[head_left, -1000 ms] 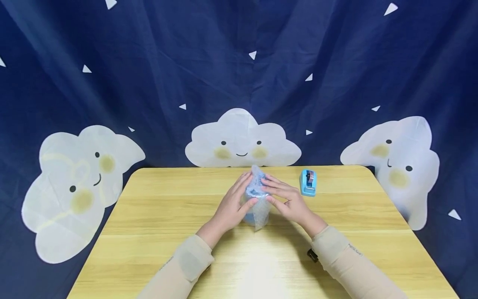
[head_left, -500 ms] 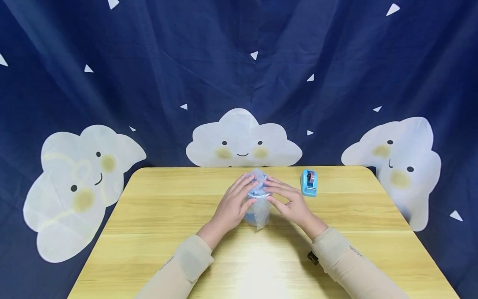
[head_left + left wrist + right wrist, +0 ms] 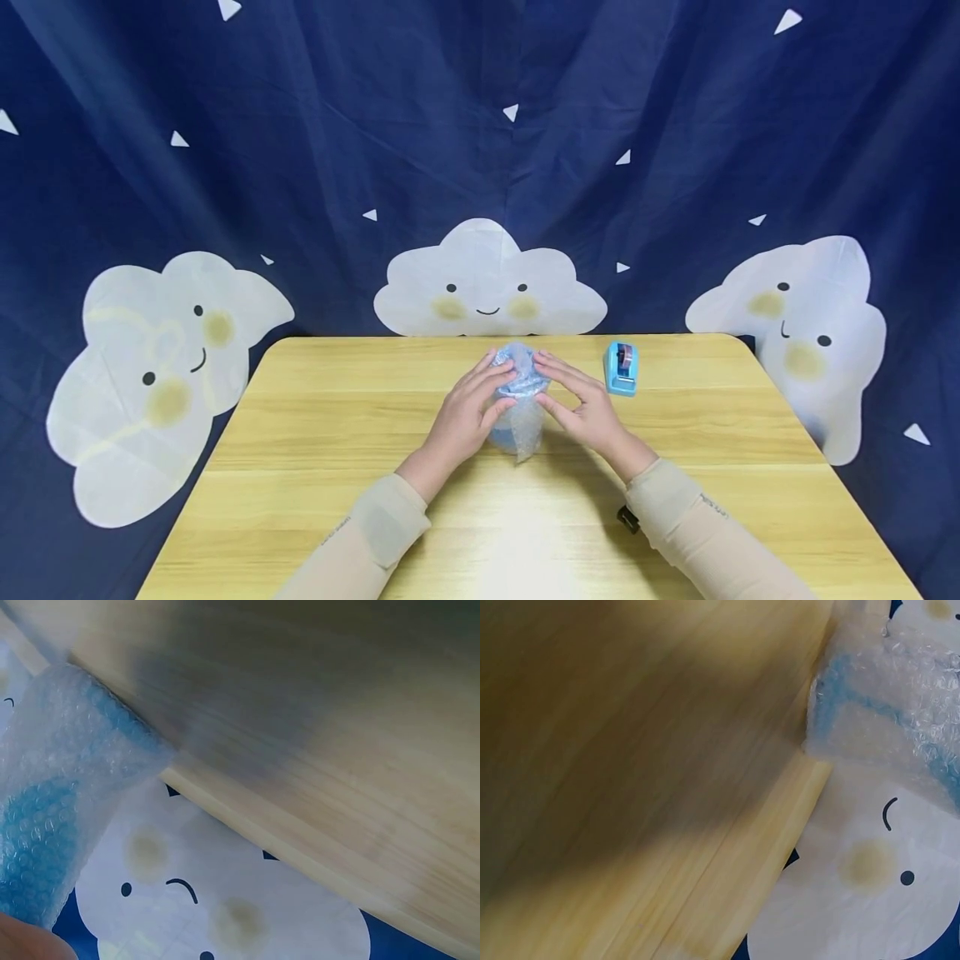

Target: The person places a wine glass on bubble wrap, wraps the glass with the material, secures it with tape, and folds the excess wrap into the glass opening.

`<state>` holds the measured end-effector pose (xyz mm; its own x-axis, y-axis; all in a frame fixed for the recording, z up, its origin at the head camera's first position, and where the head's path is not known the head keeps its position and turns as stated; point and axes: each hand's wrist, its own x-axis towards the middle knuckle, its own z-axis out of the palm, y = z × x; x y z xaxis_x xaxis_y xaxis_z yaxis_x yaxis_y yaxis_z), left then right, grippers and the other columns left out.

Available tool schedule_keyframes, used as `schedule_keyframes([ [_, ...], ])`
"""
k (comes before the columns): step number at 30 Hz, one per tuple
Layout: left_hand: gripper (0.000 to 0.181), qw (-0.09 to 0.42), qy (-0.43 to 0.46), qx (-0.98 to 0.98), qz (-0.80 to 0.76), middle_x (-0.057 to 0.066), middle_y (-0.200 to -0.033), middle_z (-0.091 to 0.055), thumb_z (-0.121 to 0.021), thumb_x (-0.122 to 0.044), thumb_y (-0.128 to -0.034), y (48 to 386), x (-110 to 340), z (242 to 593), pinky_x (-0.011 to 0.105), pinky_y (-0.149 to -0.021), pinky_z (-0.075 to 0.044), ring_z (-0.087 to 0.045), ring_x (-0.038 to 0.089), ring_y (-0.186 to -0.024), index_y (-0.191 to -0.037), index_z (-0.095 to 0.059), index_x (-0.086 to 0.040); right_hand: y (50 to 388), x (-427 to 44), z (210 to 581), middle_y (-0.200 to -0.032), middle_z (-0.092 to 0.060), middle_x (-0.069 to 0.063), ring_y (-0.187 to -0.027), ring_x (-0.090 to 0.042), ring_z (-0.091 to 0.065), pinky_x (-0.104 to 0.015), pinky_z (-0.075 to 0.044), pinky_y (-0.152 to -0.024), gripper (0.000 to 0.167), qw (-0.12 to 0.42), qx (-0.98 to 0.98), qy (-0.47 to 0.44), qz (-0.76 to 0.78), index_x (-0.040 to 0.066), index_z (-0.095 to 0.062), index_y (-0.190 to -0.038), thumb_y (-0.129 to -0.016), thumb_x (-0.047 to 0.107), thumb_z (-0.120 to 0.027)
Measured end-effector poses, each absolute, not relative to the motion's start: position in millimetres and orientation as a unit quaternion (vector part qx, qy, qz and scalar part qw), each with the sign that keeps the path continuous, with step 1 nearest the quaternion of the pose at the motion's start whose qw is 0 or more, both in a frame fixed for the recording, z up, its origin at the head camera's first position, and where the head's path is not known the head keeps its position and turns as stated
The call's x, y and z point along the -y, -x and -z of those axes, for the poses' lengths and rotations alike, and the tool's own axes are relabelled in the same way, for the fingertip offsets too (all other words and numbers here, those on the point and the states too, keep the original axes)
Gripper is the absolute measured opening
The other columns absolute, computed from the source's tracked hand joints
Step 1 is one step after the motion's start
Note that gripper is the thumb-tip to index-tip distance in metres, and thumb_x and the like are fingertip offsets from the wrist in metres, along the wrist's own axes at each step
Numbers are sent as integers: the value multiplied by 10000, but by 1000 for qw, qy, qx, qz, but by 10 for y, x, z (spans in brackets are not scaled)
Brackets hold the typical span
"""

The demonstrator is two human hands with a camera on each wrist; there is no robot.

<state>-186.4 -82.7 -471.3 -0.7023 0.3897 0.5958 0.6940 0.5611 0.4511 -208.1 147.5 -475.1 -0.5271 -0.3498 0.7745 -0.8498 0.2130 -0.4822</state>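
Note:
A blue cylinder-like object wrapped in bubble wrap (image 3: pixel 527 425) stands on the table, its kind hidden by the wrapping. Its blue colour shows through the clear bubbles in both wrist views. My left hand (image 3: pixel 467 414) cups the upper left side of the wrap, thumb in front and fingers at the top. From the other side my right hand (image 3: pixel 588 411) holds the upper right, with its thumb at the front and fingertips on the top edge. Between the hands the wrap's top is crumpled inward. A loose wrap edge hangs down the front.
A blue tape dispenser (image 3: pixel 621 369) with a roll of tape stands behind and right of the right hand. The wooden table (image 3: pixel 315 433) ends at a dark blue curtain (image 3: pixel 420 125) with white clouds. A small black item (image 3: pixel 628 519) is by the right sleeve.
The wrap's upright top flap has gone down and folded inward between the hands. My right fingers have shifted slightly toward the right edge of the top; the left hand has barely moved.

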Motion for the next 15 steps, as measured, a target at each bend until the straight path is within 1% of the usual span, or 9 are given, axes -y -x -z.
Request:
schedule_keyframes([
  [3, 397, 221, 318, 852, 353, 9, -1448, -551, -678, -257, -948, 1866, 827, 4705, 445, -1169, -328, -341, 204, -1457, -1308, -636, -96, 2086, -1493, 4756, -1376, -575, -216, -1344, -317, -498, -377, -365, -1144, 486, 248, 745, -402, -471, -40, -640, -1278, -809, -32, -769],
  [6, 397, 223, 321, 847, 360, 14, -1450, -549, -687, -250, -943, 1868, 829, 4701, 466, -1152, -351, -351, 209, -1451, -1303, -637, -89, 2085, -1501, 4742, -1434, -530, -199, -1374, -322, -461, -387, -336, -1163, 514, 231, 763, -396, -455, -17, -597, -1346, -856, 28, -746],
  [10, 431, 227, 324, 845, 361, 20, -1476, -523, -694, -251, -941, 1866, 834, 4703, 437, -1158, -340, -357, 216, -1449, -1336, -615, -98, 2089, -1507, 4742, -1468, -488, -211, -1402, -333, -419, -402, -308, -1178, 514, 212, 774, -400, -443, -4, -557, -1394, -910, 87, -706],
  [13, 519, 225, 322, 849, 353, 34, -1521, -468, -679, -272, -955, 1862, 838, 4706, 394, -1181, -301, -346, 224, -1455, -1423, -538, -98, 2094, -1510, 4753, -1465, -497, -196, -1406, -317, -417, -404, -308, -1177, 468, 208, 769, -405, -449, -2, -584, -1367, -923, 100, -694],
  [15, 591, 218, 323, 856, 341, 47, -1566, -402, -634, -305, -986, 1862, 837, 4703, 385, -1199, -266, -327, 239, -1465, -1500, -439, -90, 2101, -1508, 4751, -1461, -510, -177, -1404, -301, -425, -403, -313, -1175, 423, 207, 765, -408, -454, 5, -617, -1333, -932, 118, -692],
])
